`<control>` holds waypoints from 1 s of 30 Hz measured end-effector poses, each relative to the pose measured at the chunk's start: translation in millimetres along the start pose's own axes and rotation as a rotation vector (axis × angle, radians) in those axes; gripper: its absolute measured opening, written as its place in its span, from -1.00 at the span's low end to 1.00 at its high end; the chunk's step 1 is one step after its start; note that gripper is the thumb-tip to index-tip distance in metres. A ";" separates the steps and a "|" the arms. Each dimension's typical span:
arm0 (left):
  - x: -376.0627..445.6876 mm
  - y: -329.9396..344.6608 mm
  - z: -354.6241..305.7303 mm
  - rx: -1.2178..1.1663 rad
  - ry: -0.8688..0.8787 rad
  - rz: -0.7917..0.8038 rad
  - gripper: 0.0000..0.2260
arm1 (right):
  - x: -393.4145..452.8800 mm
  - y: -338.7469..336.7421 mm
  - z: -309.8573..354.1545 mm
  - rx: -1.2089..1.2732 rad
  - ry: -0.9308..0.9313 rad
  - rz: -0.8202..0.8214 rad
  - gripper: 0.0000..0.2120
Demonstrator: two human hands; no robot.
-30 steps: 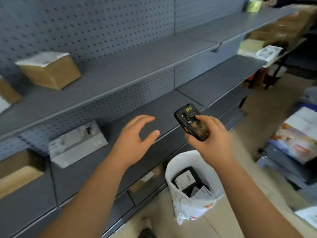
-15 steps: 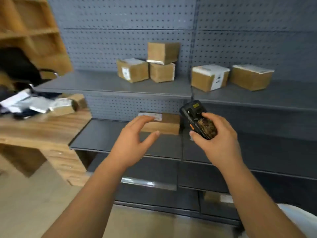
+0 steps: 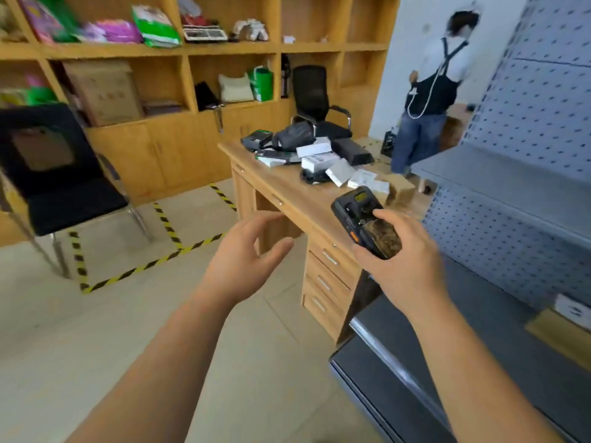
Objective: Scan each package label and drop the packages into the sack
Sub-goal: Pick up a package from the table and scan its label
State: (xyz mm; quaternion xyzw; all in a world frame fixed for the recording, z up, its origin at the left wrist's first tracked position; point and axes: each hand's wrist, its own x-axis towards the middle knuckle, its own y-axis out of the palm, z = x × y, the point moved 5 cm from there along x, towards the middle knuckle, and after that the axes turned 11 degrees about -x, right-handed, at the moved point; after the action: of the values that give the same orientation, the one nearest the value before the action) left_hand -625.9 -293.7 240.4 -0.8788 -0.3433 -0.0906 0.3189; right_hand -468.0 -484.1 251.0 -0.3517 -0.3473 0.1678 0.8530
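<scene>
My right hand (image 3: 403, 263) grips a black handheld scanner (image 3: 364, 225) with an orange side button, held up in front of the desk. My left hand (image 3: 246, 257) hovers empty beside it, fingers curled and apart. Several white and brown packages (image 3: 339, 171) lie piled on a wooden desk (image 3: 287, 193) ahead. One brown package (image 3: 563, 327) with a white label sits on the grey shelf at the lower right. The sack is out of view.
Grey metal shelving (image 3: 499, 238) with pegboard backing stands on my right. A black chair (image 3: 60, 187) is at the left, an office chair (image 3: 316, 100) behind the desk. A person in a black apron (image 3: 428, 97) stands at the back. Wooden wall shelves (image 3: 192, 49) hold goods.
My view has swung left, from the grey shelves and the white sack to the desk and wooden shelves. Both hands kept their pose, the scanner still in my right hand.
</scene>
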 end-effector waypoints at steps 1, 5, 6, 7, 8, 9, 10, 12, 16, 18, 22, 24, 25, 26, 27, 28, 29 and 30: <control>8.0 -16.1 17.6 0.021 -0.029 -0.028 -0.59 | 17.2 23.3 11.6 0.017 -0.029 0.017 -0.43; 50.3 -76.5 75.5 0.126 -0.105 -0.135 -0.59 | 87.4 116.0 58.8 0.086 -0.147 0.070 -0.43; 62.8 -92.4 86.4 0.145 -0.123 -0.171 -0.59 | 106.1 136.9 72.0 0.123 -0.173 0.083 -0.43; 75.9 -108.5 96.8 0.159 -0.148 -0.205 -0.59 | 125.1 157.3 84.8 0.160 -0.193 0.099 -0.44; 89.3 -124.3 106.1 0.177 -0.170 -0.230 -0.59 | 144.2 177.1 97.6 0.192 -0.216 0.116 -0.44; 103.0 -139.3 114.5 0.202 -0.184 -0.247 -0.58 | 162.1 195.5 110.9 0.218 -0.242 0.131 -0.44; 116.0 -153.5 123.0 0.234 -0.196 -0.261 -0.57 | 179.4 213.1 124.0 0.240 -0.271 0.145 -0.44; 139.9 -180.8 140.6 0.284 -0.219 -0.306 -0.56 | 211.7 246.0 151.0 0.270 -0.327 0.173 -0.45; 177.7 -221.1 182.3 0.324 -0.267 -0.379 -0.56 | 264.4 302.6 189.6 0.285 -0.400 0.185 -0.44; 199.4 -235.5 209.7 0.320 -0.282 -0.386 -0.56 | 289.9 332.3 202.5 0.271 -0.421 0.175 -0.44; 262.2 -259.6 273.6 0.277 -0.261 -0.370 -0.55 | 344.4 395.3 214.3 0.246 -0.390 0.198 -0.44; 303.8 -266.7 307.8 0.238 -0.243 -0.332 -0.54 | 373.0 423.7 213.9 0.231 -0.344 0.189 -0.44; 327.9 -268.8 324.6 0.215 -0.227 -0.306 -0.55 | 388.3 436.0 212.7 0.211 -0.323 0.169 -0.44; 353.6 -269.4 339.9 0.191 -0.209 -0.274 -0.55 | 404.1 446.4 210.3 0.181 -0.296 0.144 -0.44; 379.8 -269.3 353.2 0.165 -0.189 -0.241 -0.56 | 419.8 455.0 206.7 0.149 -0.259 0.123 -0.44; 405.9 -268.0 364.7 0.139 -0.164 -0.203 -0.57 | 435.1 461.9 202.0 0.118 -0.212 0.108 -0.44; 431.8 -265.3 374.0 0.112 -0.133 -0.158 -0.58 | 449.6 466.8 196.3 0.094 -0.161 0.089 -0.45; 457.5 -261.4 381.5 0.089 -0.101 -0.112 -0.59 | 463.5 469.9 189.1 0.073 -0.108 0.065 -0.45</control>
State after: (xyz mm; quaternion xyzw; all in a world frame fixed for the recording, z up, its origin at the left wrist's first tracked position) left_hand -479.3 340.0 245.9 -0.8468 -0.4111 -0.0483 0.3341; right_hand -296.5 180.4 231.0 -0.3219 -0.3750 0.2269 0.8392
